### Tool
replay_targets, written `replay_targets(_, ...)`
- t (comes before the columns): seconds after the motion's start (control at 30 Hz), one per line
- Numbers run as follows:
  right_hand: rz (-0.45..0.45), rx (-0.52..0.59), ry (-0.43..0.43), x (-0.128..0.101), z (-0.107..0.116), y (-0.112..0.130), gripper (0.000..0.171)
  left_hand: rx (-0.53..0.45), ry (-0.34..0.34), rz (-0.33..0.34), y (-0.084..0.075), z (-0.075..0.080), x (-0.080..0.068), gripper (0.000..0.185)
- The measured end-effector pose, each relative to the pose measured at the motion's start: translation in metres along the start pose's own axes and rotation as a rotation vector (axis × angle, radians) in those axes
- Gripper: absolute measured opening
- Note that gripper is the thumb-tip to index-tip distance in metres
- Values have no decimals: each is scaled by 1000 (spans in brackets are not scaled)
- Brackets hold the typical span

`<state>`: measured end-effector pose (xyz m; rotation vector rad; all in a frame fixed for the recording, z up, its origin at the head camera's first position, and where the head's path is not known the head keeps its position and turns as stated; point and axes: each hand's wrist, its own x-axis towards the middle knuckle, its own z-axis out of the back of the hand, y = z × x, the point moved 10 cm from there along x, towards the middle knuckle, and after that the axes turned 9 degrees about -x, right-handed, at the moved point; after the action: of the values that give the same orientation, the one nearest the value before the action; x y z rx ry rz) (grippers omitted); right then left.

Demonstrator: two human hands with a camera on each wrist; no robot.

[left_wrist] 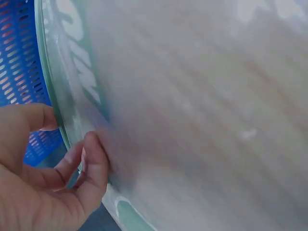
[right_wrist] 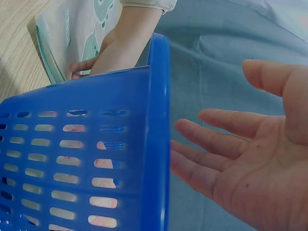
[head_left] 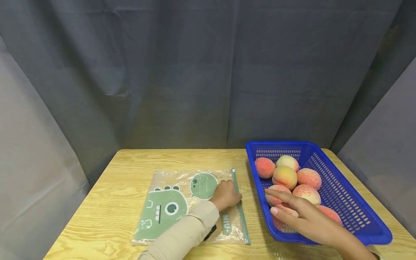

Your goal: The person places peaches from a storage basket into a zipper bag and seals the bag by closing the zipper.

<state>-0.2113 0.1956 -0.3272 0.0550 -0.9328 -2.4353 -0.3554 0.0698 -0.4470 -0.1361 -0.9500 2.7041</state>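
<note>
Glossy plastic zip bag (head_left: 191,206), left hand (head_left: 225,195) grip pinching its edge | right hand (head_left: 302,215) slack over fuzzy round peaches (head_left: 286,177)

Head cam: above near table (head_left: 110,202) edge, facing fwd/down. L wrist cam: v. close on bag (left_wrist: 192,96). R wrist cam: beside basket (right_wrist: 96,159). All share the basket.

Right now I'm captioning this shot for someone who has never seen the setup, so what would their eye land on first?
The bright blue basket on the table's right side, heaped with pink-yellow peaches, with the right hand reaching open over its near rim. Left of it lies a clear zip bag printed with a green dinosaur, flat on the wooden table; the left hand grips its zip edge.
</note>
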Motion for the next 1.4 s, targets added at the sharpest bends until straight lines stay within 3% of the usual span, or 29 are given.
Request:
replay_targets(0.27, 14, -7, -30, -1, 2, -5, 41, -275, 46, 23, 13, 4, 2, 48)
replay_targets(0.47, 25, 63, -11, -2, -1, -6, 42, -389, 93, 52, 30, 6, 2, 50)
replay_targets(0.77, 12, 61, -12, -1, -2, -4, 42, -535, 95, 127, 55, 24, -8, 15)
replay_targets(0.87, 7, 66, -11, 0, -3, -3, 43, -584, 101, 157, 60, 30, -11, 14)
replay_targets(1.2, -52, 163, 16, 3, -12, 1, 43, -736, 131, 169, 75, 41, -14, 12)
replay_targets(1.4, -22, 83, -57, 8, -14, 8, 40, -773, 134, 165, 79, 45, -14, 13)
